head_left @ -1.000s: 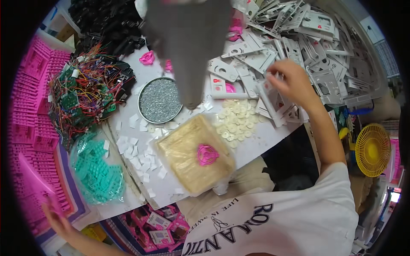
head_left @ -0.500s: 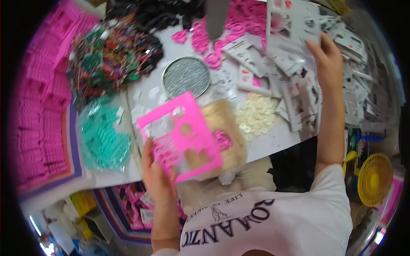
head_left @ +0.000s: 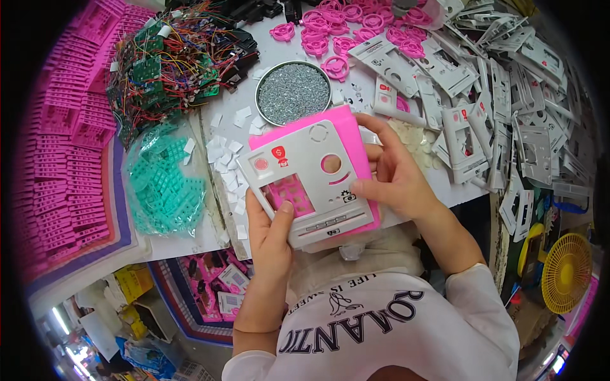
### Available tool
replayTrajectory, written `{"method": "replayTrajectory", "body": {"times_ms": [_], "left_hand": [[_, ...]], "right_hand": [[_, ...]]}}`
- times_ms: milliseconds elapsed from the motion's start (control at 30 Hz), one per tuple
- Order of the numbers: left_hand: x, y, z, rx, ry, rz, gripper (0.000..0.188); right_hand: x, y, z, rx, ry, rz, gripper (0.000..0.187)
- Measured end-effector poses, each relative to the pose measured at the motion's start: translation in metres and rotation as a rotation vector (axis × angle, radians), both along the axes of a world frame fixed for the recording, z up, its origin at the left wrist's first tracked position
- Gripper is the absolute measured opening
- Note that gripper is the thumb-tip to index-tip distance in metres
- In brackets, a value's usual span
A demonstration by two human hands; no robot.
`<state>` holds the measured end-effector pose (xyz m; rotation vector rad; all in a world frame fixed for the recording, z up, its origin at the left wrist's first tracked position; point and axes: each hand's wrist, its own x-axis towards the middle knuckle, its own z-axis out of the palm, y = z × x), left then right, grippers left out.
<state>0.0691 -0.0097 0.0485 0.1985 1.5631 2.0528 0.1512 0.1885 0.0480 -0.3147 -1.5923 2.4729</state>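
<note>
White cutout panel (head_left: pixel 322 198), up in both hands above the near edge of the table (head_left: pixel 454 190), lying over a pink panel (head_left: pixel 352 136) with pink showing past the top and right edges. Pinched at the lower left by the left hand (head_left: pixel 272 235), thumb over the window's corner, fingers tucked around the edge. Pinched at the right by the right hand (head_left: pixel 400 178), thumb on front, fingers around the back, open about as wide as the two panels. Can't tell if seated together or just stacked.

Tips, imo: ease the edges into line before squeezing, support from behind, go light on the thin strips around the window.

Counting up: one white and one pink in hand, one round tin (head_left: pixel 257 95), one bag of teal keypads (head_left: pixel 166 184), one yellow basket (head_left: pixel 567 273). Pink rings (head_left: pixel 327 28) and loose white panels (head_left: pixel 534 136): too overlapped to count, sorry.
</note>
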Motion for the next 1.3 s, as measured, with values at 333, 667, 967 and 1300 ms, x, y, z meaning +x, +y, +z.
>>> {"method": "replayTrajectory", "body": {"times_ms": [333, 667, 967, 1300], "left_hand": [[-0.005, 0.005, 0.006, -0.256, 0.374, 0.137, 0.113], [0.003, 0.001, -0.020, -0.318, 0.463, 0.039, 0.113], [0.010, 0.004, -0.020, -0.182, 0.228, 0.026, 0.110], [-0.001, 0.004, -0.021, -0.482, 0.578, -0.023, 0.108]], "right_hand": [[-0.010, -0.024, 0.001, 0.100, 0.104, -0.184, 0.030], [-0.016, -0.022, -0.003, 0.117, 0.009, -0.191, 0.030], [-0.014, -0.025, -0.007, 0.176, 0.031, -0.165, 0.031], [-0.013, -0.018, -0.014, -0.059, 0.085, -0.143, 0.031]]}}
